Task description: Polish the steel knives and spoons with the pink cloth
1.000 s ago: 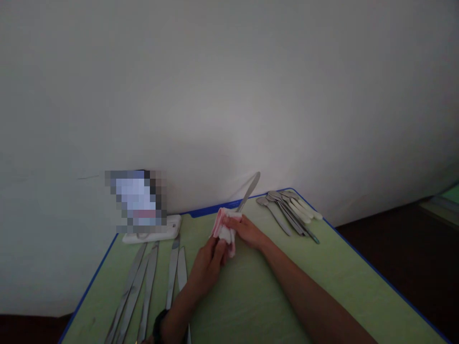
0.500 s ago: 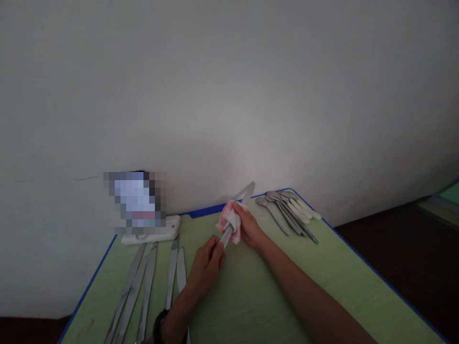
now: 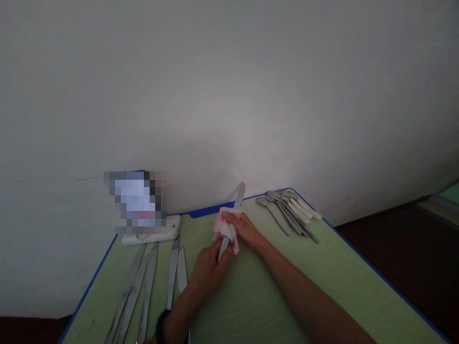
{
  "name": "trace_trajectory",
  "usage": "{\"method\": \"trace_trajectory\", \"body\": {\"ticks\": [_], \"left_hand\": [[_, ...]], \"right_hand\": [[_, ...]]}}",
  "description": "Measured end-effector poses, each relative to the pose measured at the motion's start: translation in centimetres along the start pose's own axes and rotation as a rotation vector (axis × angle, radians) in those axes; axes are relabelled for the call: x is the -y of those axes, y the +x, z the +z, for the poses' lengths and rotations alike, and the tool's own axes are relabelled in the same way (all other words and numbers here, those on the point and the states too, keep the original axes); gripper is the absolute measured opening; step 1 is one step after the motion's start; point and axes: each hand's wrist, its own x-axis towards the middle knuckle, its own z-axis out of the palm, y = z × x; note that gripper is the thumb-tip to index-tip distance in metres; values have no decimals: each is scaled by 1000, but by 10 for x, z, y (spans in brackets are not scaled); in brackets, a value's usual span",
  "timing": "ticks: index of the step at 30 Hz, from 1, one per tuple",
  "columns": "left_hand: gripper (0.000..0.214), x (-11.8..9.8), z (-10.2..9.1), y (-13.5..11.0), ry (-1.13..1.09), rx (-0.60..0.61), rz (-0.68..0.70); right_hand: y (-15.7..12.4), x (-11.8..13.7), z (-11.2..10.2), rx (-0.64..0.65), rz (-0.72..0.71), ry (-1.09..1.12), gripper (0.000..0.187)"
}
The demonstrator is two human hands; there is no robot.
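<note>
One long silver metal knife with a rounded tip (image 3: 239, 197) is held up over the near-middle of a pale green worktop with a blue edge (image 3: 251, 306). Its handle is gripped by the left hand (image 3: 211, 267), with the fingers closed around it. A black band (image 3: 161, 327) is worn on the left wrist. The middle of the knife is covered by a folded pink and white cloth (image 3: 225, 228). This cloth is pinched by the right hand (image 3: 247, 230), which is closed on it, so the knife is wrapped there too. The tip is left bare beyond the cloth and is pointed up and away, toward a plain grey wall (image 3: 229, 95).

On the left side, five more silver knives (image 3: 149, 272) are laid out in a group of three and a group of two. Some of their lower ends are hidden by the left arm or cut off. Behind them, a white flat stand (image 3: 172, 227) is set near the wall, with a blurred screen (image 3: 134, 196) above it. On the right side, a pile of silver spoons (image 3: 289, 217) is seen, and white handles (image 3: 303, 215) are mixed in.
</note>
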Motion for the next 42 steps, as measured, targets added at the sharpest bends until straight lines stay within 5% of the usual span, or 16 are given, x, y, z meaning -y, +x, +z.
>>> {"method": "trace_trajectory", "body": {"ticks": [6, 18, 27, 42], "left_hand": [[25, 1, -3, -2, 33, 42, 14], [27, 6, -5, -1, 57, 130, 31], [23, 3, -9, -4, 12, 195, 68], [17, 7, -9, -3, -141, 181, 121]], "right_hand": [[8, 1, 2, -135, 29, 367, 34], [3, -1, 1, 8, 55, 260, 37], [8, 1, 0, -130, 35, 455, 34], [0, -1, 0, 7, 39, 80, 42]]}}
